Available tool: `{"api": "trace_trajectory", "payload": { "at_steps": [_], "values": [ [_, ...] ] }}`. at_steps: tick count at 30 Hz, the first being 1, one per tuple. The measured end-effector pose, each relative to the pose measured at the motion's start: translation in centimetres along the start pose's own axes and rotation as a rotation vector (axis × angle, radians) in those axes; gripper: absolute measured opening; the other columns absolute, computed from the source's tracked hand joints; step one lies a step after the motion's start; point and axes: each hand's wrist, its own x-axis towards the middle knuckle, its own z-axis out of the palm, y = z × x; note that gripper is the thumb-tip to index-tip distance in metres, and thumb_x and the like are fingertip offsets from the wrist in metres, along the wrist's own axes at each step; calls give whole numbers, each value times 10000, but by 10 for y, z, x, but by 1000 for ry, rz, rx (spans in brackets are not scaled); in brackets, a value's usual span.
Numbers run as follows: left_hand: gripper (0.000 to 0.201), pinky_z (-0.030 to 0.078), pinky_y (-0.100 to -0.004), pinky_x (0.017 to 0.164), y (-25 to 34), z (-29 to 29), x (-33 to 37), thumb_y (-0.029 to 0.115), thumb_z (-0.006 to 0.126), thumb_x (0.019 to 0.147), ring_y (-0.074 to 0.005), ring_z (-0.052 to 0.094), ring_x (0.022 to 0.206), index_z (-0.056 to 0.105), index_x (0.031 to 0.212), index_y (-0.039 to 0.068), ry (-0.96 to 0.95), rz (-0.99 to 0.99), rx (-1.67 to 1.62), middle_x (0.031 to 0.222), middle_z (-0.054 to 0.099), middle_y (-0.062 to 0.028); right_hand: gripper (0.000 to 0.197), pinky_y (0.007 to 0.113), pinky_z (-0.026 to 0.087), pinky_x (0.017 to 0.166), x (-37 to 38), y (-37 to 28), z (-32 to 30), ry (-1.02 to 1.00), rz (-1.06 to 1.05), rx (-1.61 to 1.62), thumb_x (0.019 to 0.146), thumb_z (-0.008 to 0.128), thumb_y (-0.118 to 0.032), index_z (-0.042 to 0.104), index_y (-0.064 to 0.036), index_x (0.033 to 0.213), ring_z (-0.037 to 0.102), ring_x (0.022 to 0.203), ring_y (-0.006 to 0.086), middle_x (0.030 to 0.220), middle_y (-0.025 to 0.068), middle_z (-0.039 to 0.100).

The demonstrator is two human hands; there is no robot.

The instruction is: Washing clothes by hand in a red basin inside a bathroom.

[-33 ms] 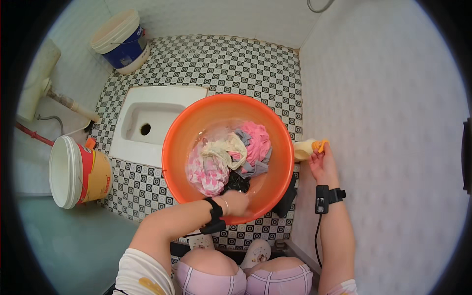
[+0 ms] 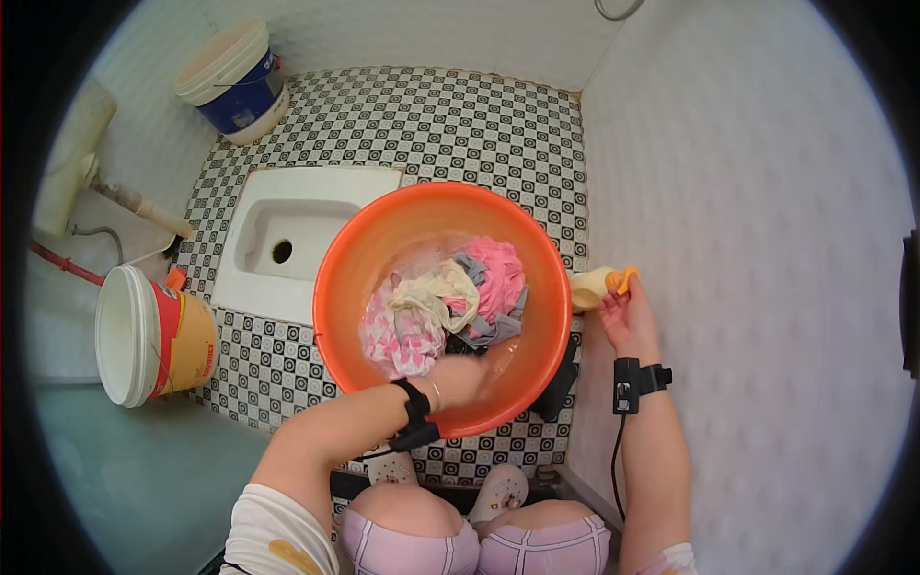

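A large orange basin (image 2: 331,359) holds water and a wet heap of laundry. In the heap are a pink-patterned white cloth (image 2: 401,347), a cream cloth (image 2: 436,290), a bright pink cloth (image 2: 501,273), a grey piece (image 2: 500,331) and a black one (image 2: 464,345). My left hand (image 2: 458,381) reaches over the near rim, low inside the basin beside the black cloth. Motion blurs it, and its fingers are hidden. Right of the basin, my right hand (image 2: 628,321) has its fingers curled at the orange cap of a tilted cream-coloured bottle (image 2: 591,285).
A white squat toilet (image 2: 240,278) lies left of the basin on the patterned tile floor (image 2: 450,115). A blue-and-white bucket (image 2: 240,96) stands at the back left, a yellow-and-red bucket (image 2: 182,335) nearer. A wall (image 2: 747,240) rises close on the right. A dark object (image 2: 556,388) sits by the basin.
My left hand has moved slightly farther into the basin and covers more of the black cloth. My right hand stays at the bottle, almost unmoved.
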Motion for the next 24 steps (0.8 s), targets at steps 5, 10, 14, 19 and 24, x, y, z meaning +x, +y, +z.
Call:
{"api": "trace_trajectory", "payload": {
  "at_steps": [5, 10, 14, 19, 24],
  "values": [
    [241, 515, -459, 723, -37, -13, 42, 199, 615, 815, -371, 624, 834, 565, 930, -6, 396, -377, 23, 907, 627, -197, 331, 295, 507, 732, 2, 7, 8, -102, 38, 66, 967, 526, -376, 597, -53, 950, 595, 772, 176, 845, 70, 626],
    [167, 491, -476, 741, -57, -7, 63, 179, 577, 821, -382, 625, 819, 623, 863, 25, 182, -414, 34, 874, 652, -212, 336, 302, 521, 771, 0, 7, 12, -93, 58, 10, 965, 533, -372, 596, -42, 953, 604, 804, 181, 862, 77, 624],
    [198, 486, -469, 678, -16, -35, 81, 210, 549, 868, -408, 597, 764, 607, 789, 38, 548, -224, -120, 804, 632, -201, 356, 313, 524, 778, 3, 7, 6, -149, 6, -1, 968, 525, -381, 582, -29, 955, 605, 808, 180, 869, 78, 613],
    [170, 481, -350, 686, 33, -70, 89, 165, 555, 895, -251, 598, 725, 570, 914, -3, 457, 71, -693, 809, 616, -120, 362, 311, 526, 769, 3, 4, 3, -127, 5, -74, 970, 520, -385, 575, -27, 950, 606, 796, 182, 866, 83, 607],
    [316, 489, -283, 748, 39, -82, 81, 108, 499, 928, -152, 597, 855, 484, 1232, 23, 326, 145, -1225, 1012, 601, -45, 431, 317, 527, 760, 3, 14, 9, -134, -27, -111, 964, 505, -440, 572, -15, 943, 606, 787, 186, 848, 93, 606]
  ]
}}
